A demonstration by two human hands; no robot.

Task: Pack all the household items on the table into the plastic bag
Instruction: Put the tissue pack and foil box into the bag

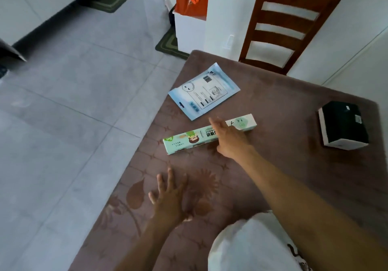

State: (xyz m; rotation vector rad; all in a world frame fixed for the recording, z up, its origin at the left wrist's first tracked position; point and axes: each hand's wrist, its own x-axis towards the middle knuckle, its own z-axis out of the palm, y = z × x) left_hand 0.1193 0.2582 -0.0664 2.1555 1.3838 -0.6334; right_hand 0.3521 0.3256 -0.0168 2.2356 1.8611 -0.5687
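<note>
The person's right hand reaches out over the long green carton that lies on the brown patterned surface. The fingers are stretched out and spread, the grip apart and not yet closed; whether the palm already touches the carton cannot be told. The left hand hovers nearer the body, fingers straight and splayed, holding nothing, its grip apart as well.

The step in hand looks like the pick-up of the first item: none of the three things in view has gone into the white plastic bag, which sits crumpled at the near edge, under the right forearm.

The carton's long axis runs across the reach, from lower left to upper right. Its white-capped end shows just beyond the right grip, to its right, and its green printed end runs well out to the left of it. The hand therefore crosses the carton past the middle, toward the white end. The next move would call for closing the fingers round the narrow width, probably nearer the middle so that the carton lifts level, then turning it end-first toward the bag's mouth.

Just beyond the right grip lies a flat blue-white pouch; well to its right stands a dark box.
</note>
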